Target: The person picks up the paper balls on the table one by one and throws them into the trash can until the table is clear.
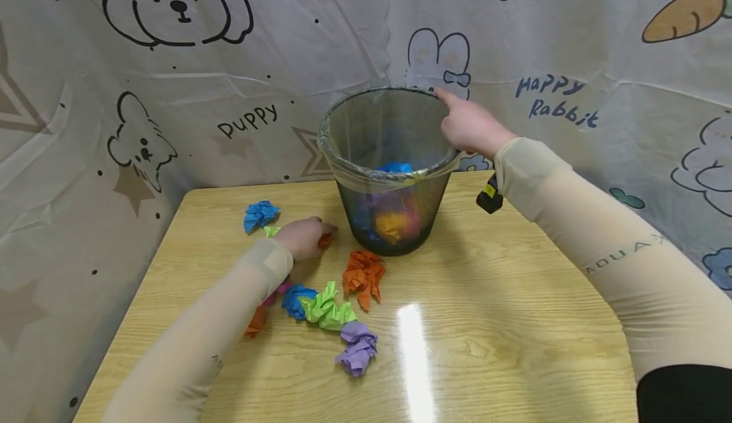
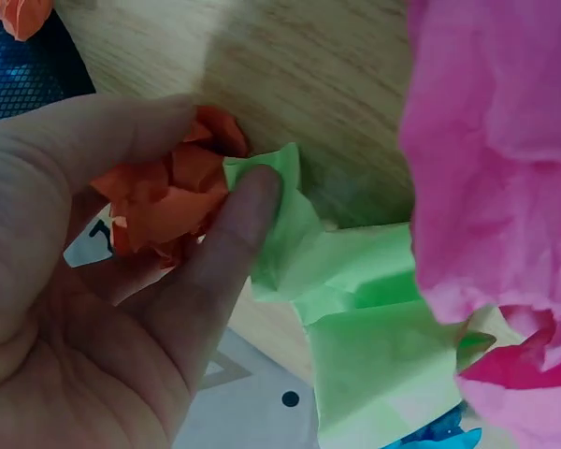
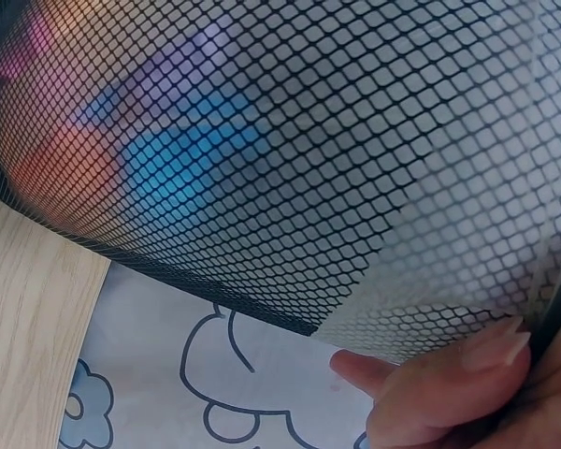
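Observation:
My left hand [image 1: 302, 237] is low over the table at the left of a black mesh wastebasket [image 1: 350, 199]. Its thumb and fingers hold a crumpled orange paper ball [image 2: 173, 192]. In the left wrist view, one fingertip overlaps a light green crumpled paper [image 2: 374, 276], and a pink crumpled paper [image 2: 496, 178] is close by. My right hand [image 1: 473, 124] grips the wastebasket's right rim, index finger lying along it. A clear plastic liner [image 3: 430, 253] is folded over that rim. Through the mesh, several coloured paper balls show inside, including a blue one [image 3: 182, 154].
Another orange paper ball [image 1: 364, 277] lies in front of the wastebasket. Nearer are blue [image 1: 298, 301], green [image 1: 328, 308] and purple [image 1: 358, 349] ones. A further blue ball [image 1: 260, 214] sits behind the left hand. A printed curtain [image 1: 240, 150] hangs behind the wooden table [image 1: 492, 321].

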Demonstrator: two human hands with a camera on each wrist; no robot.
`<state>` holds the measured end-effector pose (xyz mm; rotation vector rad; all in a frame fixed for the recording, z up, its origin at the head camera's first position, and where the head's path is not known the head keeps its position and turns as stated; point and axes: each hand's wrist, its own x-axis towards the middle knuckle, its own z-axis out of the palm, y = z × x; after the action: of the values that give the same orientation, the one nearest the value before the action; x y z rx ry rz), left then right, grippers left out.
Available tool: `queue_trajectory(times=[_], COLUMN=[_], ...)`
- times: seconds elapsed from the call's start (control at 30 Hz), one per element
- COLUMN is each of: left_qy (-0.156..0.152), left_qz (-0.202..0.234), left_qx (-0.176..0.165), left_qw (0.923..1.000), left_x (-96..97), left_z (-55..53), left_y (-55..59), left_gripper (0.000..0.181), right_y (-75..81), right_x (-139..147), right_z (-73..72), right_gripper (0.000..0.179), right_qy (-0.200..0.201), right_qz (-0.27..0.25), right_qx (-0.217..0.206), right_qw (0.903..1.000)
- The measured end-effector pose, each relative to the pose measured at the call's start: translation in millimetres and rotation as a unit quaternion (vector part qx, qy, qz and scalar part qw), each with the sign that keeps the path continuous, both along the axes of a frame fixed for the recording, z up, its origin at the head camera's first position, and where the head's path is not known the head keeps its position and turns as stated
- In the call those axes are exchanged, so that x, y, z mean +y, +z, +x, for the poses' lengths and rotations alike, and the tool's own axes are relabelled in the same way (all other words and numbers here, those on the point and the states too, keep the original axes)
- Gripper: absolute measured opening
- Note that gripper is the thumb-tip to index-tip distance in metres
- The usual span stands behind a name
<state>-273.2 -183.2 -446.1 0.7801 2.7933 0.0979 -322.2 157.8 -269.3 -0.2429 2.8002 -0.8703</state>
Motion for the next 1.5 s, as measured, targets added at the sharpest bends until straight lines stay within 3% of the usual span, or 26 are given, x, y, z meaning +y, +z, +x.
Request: queue_trajectory(times=[0.33,0.6,0.77,0.93,1.07,1.5], left_qy=[-0.014,0.0,0.025,0.059,0.07,0.09], left_qz=[0.042,0.069,0.096,0.108,0.125,0.229], left_qx=[0.01,-0.01,-0.013,0.005,0.017,0.046], left_qw=[0.999,0.9976,0.9949,0.9924,0.9895,0.9682], left_x=[-3.2,-10.7,-17.0,-25.1,-33.0,-42.3], left_z=[1.4,4.2,6.1,6.1,3.9,5.5], left_y=[-0.5,13.9,27.1,42.9,59.7,110.1], left_gripper=[0.022,0.035,0.041,0.045,0.049,0.049], right_y=[-0.5,-1.9,-1.4,-1.4,-1.0,-0.2], right_x=[1.0,2.2,2.7,1.6,1.0,0.8], right_z=[-0.4,-1.5,-1.7,-2.0,-1.7,-0.2], right_gripper=[0.075,0.075,0.075,0.074,0.074,0.075], right_qy=[0.0,0.001,0.002,0.005,0.005,0.002], right_qz=[-0.003,-0.004,-0.003,-0.002,-0.001,-0.007], right_qx=[0.002,0.002,0.004,0.006,0.006,0.005], right_qw=[1.0,1.0,1.0,1.0,1.0,1.0])
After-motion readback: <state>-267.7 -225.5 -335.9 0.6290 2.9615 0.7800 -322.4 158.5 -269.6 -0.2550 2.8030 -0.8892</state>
